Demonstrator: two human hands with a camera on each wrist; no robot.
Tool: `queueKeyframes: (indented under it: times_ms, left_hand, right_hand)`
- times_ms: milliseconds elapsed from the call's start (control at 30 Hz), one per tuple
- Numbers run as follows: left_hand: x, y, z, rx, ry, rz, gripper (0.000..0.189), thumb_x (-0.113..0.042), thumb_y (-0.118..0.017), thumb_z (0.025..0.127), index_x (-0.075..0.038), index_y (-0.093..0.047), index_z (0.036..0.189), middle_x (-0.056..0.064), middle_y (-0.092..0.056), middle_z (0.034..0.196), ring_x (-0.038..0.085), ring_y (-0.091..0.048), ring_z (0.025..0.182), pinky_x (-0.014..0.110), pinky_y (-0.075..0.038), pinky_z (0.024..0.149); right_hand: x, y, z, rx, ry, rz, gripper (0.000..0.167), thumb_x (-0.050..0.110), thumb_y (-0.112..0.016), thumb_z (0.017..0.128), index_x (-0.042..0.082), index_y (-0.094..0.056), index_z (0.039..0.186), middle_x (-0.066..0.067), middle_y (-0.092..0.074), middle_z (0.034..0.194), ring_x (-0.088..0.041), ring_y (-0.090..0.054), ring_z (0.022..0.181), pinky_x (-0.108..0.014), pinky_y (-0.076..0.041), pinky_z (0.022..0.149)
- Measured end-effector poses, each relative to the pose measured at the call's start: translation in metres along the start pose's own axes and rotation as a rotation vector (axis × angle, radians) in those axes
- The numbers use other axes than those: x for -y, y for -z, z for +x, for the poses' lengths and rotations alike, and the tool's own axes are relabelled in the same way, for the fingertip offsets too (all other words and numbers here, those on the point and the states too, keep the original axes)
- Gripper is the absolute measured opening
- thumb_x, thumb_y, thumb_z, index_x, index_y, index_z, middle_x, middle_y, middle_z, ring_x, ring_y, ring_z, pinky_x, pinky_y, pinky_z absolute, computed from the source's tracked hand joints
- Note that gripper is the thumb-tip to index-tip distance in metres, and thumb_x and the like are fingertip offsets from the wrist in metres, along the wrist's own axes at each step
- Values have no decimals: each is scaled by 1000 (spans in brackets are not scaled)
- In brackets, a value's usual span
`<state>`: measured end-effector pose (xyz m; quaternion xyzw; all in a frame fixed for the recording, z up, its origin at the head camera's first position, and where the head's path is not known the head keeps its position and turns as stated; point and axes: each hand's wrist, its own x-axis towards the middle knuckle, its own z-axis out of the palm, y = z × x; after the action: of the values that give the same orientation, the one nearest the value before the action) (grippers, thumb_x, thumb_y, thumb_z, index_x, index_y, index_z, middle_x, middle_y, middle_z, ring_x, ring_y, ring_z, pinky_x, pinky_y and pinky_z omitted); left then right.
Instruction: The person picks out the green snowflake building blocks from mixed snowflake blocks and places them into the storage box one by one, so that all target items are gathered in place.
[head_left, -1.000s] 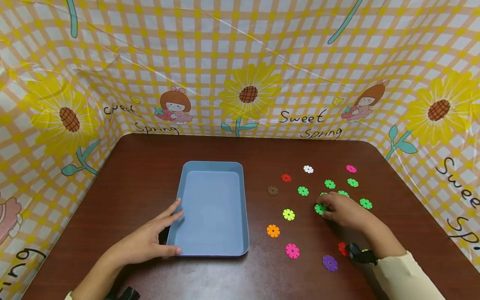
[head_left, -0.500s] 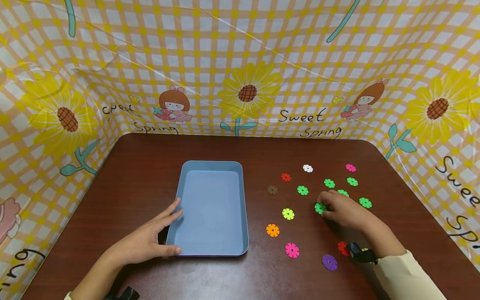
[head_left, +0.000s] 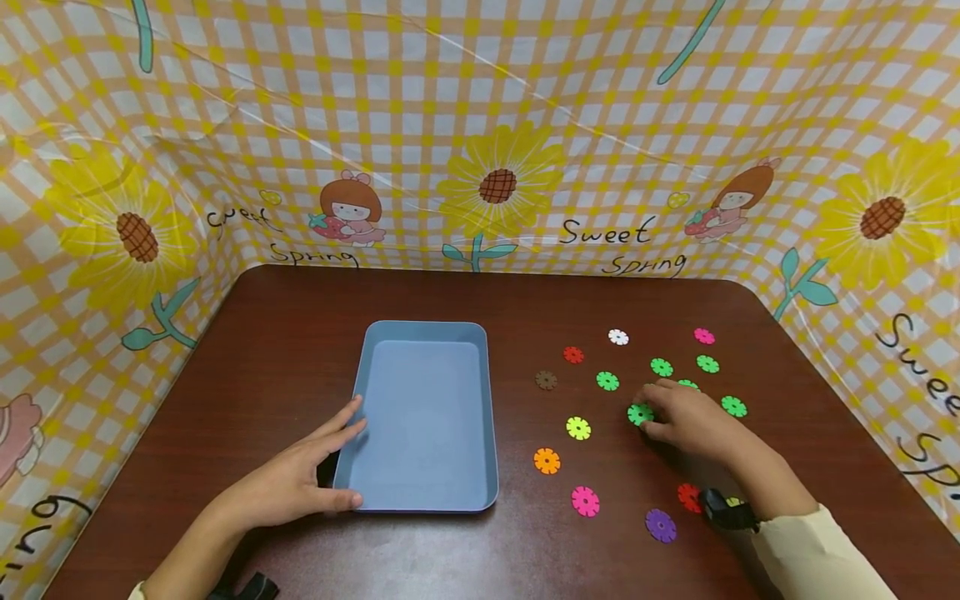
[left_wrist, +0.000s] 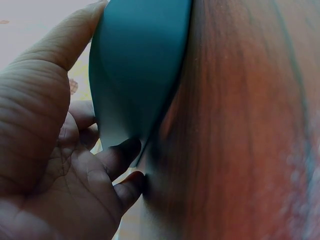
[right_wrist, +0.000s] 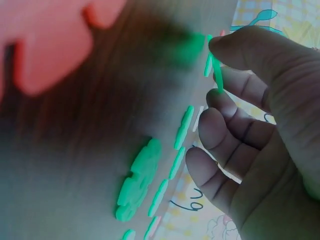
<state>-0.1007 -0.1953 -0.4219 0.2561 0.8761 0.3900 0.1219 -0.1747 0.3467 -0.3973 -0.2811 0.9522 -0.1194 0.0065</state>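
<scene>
My left hand (head_left: 296,482) rests with spread fingers on the left side of a shallow blue-grey tray (head_left: 492,442), its thumb at the near left corner. In the left wrist view the thumb lies along the tray's wall (left_wrist: 140,65) and the lower fingertips touch it. At the right, my right hand (head_left: 690,421) pinches a notched green plastic disc (head_left: 637,413) between thumb and forefinger, close to the tabletop. The right wrist view shows the pinched green disc (right_wrist: 218,75) edge-on; the other fingers are loosely bent. Another green disc (head_left: 687,386) is partly hidden behind the hand.
Several notched discs lie scattered on the brown table (head_left: 300,333), among them a yellow disc (head_left: 578,428), an orange disc (head_left: 547,461), a pink disc (head_left: 585,502) and a purple disc (head_left: 661,526). A red disc (head_left: 689,497) lies beside the right wrist strap (head_left: 726,510). Checked cloth (head_left: 420,100) surrounds the table.
The right fingers have shifted very slightly around the green disc, showing more of it. The left hand and the tray stay where they were.
</scene>
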Motion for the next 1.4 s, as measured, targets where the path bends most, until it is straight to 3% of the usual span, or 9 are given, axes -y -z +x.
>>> queueKeyframes:
  times_ms: [367, 600, 967, 1400]
  left_hand:
    - [0, 0, 1, 5, 4, -2, 95, -51, -76, 83, -7, -33, 155, 1, -9, 166, 27, -15, 149, 54, -30, 109]
    - [3, 0, 1, 11, 3, -10, 95, -52, -76, 84, -8, -32, 156, 1, -7, 167, 28, -14, 149, 57, -30, 108]
    - [5, 0, 1, 3, 3, -16, 96, -51, -76, 83, -7, -31, 156, 0, -6, 167, 27, -13, 149, 56, -29, 108]
    - [6, 0, 2, 2, 5, -21, 96, -51, -76, 83, -8, -32, 156, -2, -6, 166, 26, -13, 149, 53, -30, 109]
  right_hand:
    - [7, 6, 5, -24, -22, 36, 22, 12, -79, 83, 12, -68, 101, 4, -62, 96, -13, -55, 83, -37, -50, 73]
    - [26, 18, 14, -129, 28, 124, 25, 8, -79, 83, 11, -69, 105, 9, -62, 95, -16, -58, 83, -33, -51, 70]
    - [53, 29, 45, -146, 76, 215, 25, 6, -78, 84, 15, -66, 104, 9, -60, 95, -11, -57, 85, -34, -52, 71]
    - [83, 20, 92, -136, 129, 297, 23, 7, -76, 85, 14, -63, 103, 7, -59, 99, -20, -59, 88, -33, -51, 74]
